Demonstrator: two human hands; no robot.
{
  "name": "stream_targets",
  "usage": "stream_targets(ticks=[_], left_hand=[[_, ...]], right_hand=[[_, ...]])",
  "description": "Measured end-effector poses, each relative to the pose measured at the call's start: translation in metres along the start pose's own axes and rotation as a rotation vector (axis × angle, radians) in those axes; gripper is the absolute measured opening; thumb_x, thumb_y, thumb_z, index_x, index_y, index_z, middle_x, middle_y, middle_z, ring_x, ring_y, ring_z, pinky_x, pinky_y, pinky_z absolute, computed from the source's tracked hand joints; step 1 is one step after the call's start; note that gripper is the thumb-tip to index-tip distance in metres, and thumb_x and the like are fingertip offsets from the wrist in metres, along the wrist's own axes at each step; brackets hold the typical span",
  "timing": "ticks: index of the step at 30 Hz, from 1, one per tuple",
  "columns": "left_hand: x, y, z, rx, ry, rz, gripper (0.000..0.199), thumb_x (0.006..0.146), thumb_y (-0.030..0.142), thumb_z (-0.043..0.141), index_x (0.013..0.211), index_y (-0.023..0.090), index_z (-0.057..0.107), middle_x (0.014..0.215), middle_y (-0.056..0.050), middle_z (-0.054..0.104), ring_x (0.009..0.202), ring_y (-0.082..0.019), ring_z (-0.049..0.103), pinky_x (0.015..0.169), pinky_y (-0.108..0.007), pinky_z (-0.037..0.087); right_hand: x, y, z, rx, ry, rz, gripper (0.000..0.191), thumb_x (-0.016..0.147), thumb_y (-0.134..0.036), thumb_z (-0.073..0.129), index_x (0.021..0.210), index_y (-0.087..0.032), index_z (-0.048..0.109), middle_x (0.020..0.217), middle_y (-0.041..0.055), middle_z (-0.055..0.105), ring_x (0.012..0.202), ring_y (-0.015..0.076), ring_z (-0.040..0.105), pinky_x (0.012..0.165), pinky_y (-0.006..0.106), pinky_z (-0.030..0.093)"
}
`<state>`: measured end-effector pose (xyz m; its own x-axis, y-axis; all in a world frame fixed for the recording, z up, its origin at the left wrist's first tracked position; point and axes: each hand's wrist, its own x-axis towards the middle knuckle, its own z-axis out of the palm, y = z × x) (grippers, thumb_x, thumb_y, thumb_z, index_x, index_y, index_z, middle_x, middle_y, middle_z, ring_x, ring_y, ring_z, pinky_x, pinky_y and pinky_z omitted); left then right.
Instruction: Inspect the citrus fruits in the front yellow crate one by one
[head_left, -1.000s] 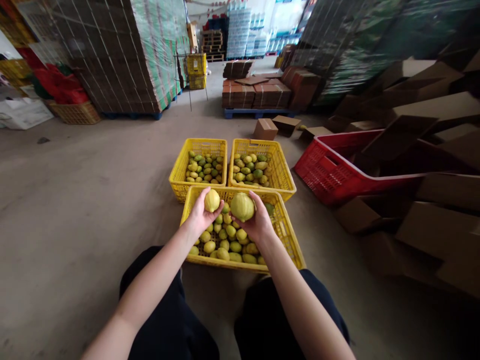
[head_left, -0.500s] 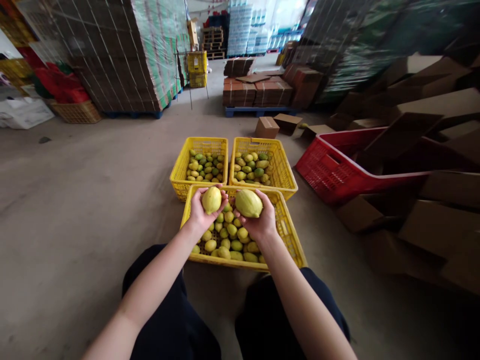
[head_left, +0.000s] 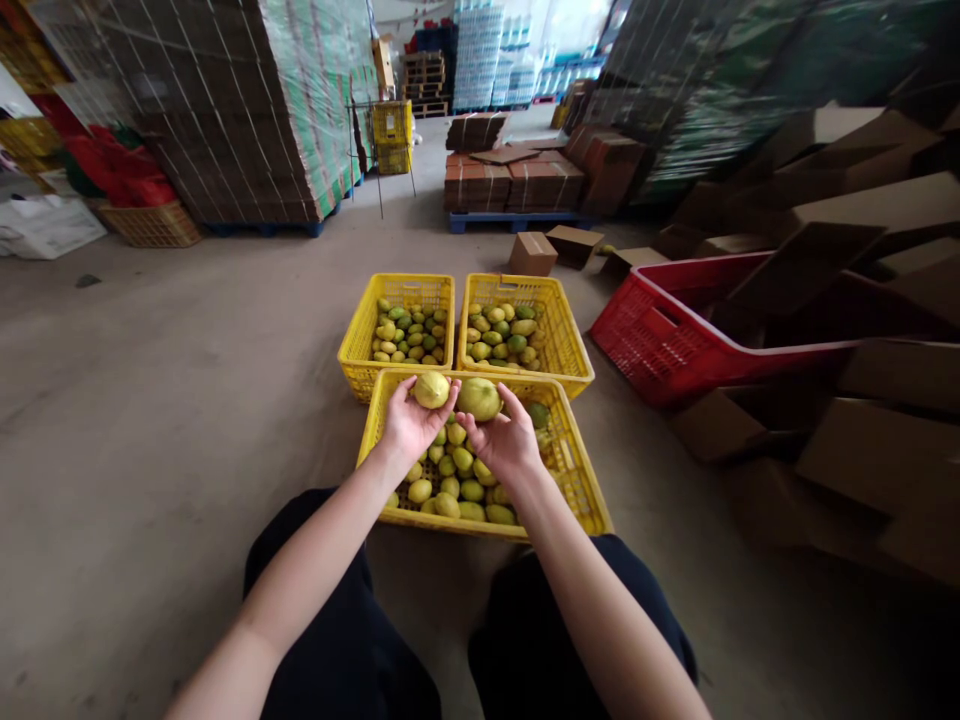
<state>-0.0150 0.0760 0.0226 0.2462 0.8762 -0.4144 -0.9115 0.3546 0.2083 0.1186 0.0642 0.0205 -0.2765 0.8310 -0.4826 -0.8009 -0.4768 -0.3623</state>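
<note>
My left hand (head_left: pixel 411 428) is closed around a small yellow lemon (head_left: pixel 432 390), its fingers curled up the sides. Beside it, my right hand (head_left: pixel 511 442) holds a larger yellow-green lemon (head_left: pixel 480 399), with the palm partly turned up. Both hands are above the front yellow crate (head_left: pixel 586 480), in which several yellow and green lemons (head_left: pixel 471 490) lie. My forearms and hands hide part of that crate. Just behind it stand a left rear crate (head_left: pixel 358 372) and a right rear crate (head_left: pixel 574 345), both yellow and holding lemons of mixed colour.
To the right is a red crate (head_left: pixel 649 335) with cardboard in it, among heaped open boxes (head_left: pixel 877 450). A small carton (head_left: pixel 533 254) sits on the floor behind the crates. Farther back, flattened cartons (head_left: pixel 517 185) lie on a blue pallet, and a wrapped stack (head_left: pixel 225 110) rises at left.
Both lemons have turned in my hands. My right hand has shifted slightly left, bringing its lemon closer to the left one, and its fingers have opened somewhat.
</note>
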Motion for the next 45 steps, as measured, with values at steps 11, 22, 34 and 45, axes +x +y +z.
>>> stream_targets(ticks=[11, 22, 34, 45], left_hand=[[-0.004, 0.001, 0.001, -0.035, -0.022, -0.076, 0.031, 0.089, 0.027, 0.04, 0.104, 0.005, 0.055, 0.092, -0.017, 0.061, 0.091, -0.022, 0.065, 0.059, -0.018, 0.057], [-0.001, 0.004, -0.002, -0.042, -0.035, -0.115, 0.03, 0.09, 0.028, 0.039, 0.1, 0.005, 0.056, 0.089, -0.016, 0.061, 0.09, -0.021, 0.064, 0.053, -0.015, 0.054], [-0.005, -0.003, -0.002, 0.735, -0.096, 0.639, 0.043, 0.068, 0.012, 0.072, 0.107, 0.025, 0.06, 0.119, -0.003, 0.057, 0.115, -0.019, 0.051, 0.09, -0.024, 0.045], [-0.024, -0.003, 0.0, 1.24, -0.295, 0.986, 0.038, 0.065, 0.019, 0.076, 0.1, 0.025, 0.064, 0.112, -0.008, 0.052, 0.115, -0.024, 0.046, 0.1, -0.034, 0.036]], right_hand=[[0.002, -0.001, -0.002, 0.011, 0.005, -0.042, 0.02, 0.088, -0.028, 0.048, 0.093, -0.015, 0.062, 0.07, 0.0039, 0.072, 0.054, 0.0141, 0.066, 0.051, 0.022, 0.058], [0.004, 0.001, -0.005, -0.076, -0.071, -0.113, 0.007, 0.077, -0.017, 0.061, 0.083, -0.021, 0.062, 0.077, -0.0021, 0.072, 0.062, 0.0116, 0.067, 0.056, 0.02, 0.058], [0.004, 0.002, -0.006, -0.4, 0.065, -0.562, 0.033, 0.068, -0.027, 0.07, 0.099, -0.026, 0.059, 0.094, -0.0008, 0.066, 0.087, 0.0176, 0.063, 0.07, 0.03, 0.057], [-0.002, 0.005, -0.012, -1.287, 0.119, -1.535, 0.048, 0.07, -0.018, 0.066, 0.115, -0.024, 0.049, 0.116, 0.0088, 0.052, 0.112, 0.0256, 0.05, 0.095, 0.045, 0.042]])
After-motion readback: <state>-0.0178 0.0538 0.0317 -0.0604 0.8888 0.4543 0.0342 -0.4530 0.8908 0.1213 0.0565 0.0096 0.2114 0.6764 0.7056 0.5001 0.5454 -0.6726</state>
